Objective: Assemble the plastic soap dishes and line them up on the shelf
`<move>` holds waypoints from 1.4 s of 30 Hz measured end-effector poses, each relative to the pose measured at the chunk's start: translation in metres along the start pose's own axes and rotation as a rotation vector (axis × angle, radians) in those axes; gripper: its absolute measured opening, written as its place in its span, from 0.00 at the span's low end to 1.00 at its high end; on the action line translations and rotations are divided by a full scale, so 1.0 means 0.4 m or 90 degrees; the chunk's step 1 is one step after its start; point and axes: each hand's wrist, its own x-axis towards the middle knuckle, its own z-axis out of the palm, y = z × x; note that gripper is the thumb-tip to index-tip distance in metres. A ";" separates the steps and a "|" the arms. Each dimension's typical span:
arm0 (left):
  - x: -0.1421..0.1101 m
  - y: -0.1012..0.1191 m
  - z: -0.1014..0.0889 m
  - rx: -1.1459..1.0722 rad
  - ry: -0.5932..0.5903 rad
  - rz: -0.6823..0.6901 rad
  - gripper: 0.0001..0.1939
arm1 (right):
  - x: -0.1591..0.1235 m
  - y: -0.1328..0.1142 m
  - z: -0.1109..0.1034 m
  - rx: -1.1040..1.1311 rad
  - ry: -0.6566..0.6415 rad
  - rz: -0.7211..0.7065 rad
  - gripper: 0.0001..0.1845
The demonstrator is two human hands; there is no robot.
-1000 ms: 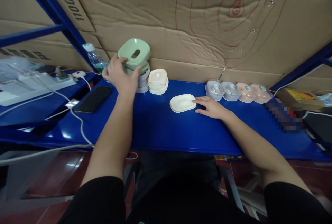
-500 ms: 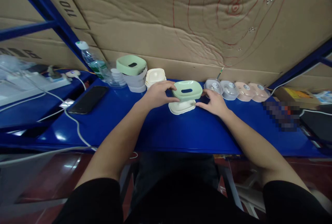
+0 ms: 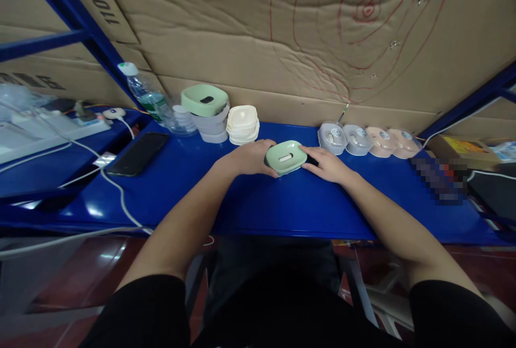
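A pale green slotted cover [image 3: 285, 157] sits on the blue shelf [image 3: 258, 203], pressed down over a cream tray that it now hides. My left hand [image 3: 250, 158] grips the cover's left side with curled fingers. My right hand [image 3: 327, 164] holds its right side, fingers against the edge. Behind, a stack of grey pieces topped by another green cover [image 3: 206, 110] stands beside a stack of cream trays [image 3: 242, 123].
Four assembled boxes, two grey [image 3: 332, 137] and two pink [image 3: 390, 142], line the shelf's back right. A water bottle [image 3: 145, 95], a black phone [image 3: 138, 153] and white cables [image 3: 113, 189] lie at the left. A cardboard wall [image 3: 306, 42] stands behind.
My left hand took a green cover from the stack, carried it right over the cream tray and lowered it onto the tray. My right hand shifted to hold its right edge.
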 end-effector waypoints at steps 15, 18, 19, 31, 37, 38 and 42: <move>0.021 -0.007 0.019 0.016 -0.029 0.025 0.38 | 0.000 0.017 0.010 0.006 0.006 0.007 0.39; 0.023 -0.007 0.023 0.050 -0.040 -0.003 0.41 | -0.001 0.021 0.009 0.010 0.022 0.003 0.40; 0.022 -0.009 0.023 0.054 -0.042 -0.010 0.42 | -0.001 0.020 0.007 0.012 0.026 0.002 0.40; -0.069 -0.132 -0.165 0.137 0.807 -0.108 0.08 | -0.003 0.011 -0.011 0.031 -0.002 0.015 0.39; -0.133 -0.252 -0.207 0.068 0.958 -0.458 0.23 | -0.004 0.010 -0.012 0.030 -0.013 0.022 0.38; -0.135 -0.262 -0.201 0.043 0.929 -0.484 0.25 | -0.004 0.010 -0.012 0.030 -0.015 0.022 0.38; -0.131 -0.284 -0.171 0.000 0.774 -0.511 0.27 | -0.004 0.011 -0.014 0.030 -0.020 0.021 0.38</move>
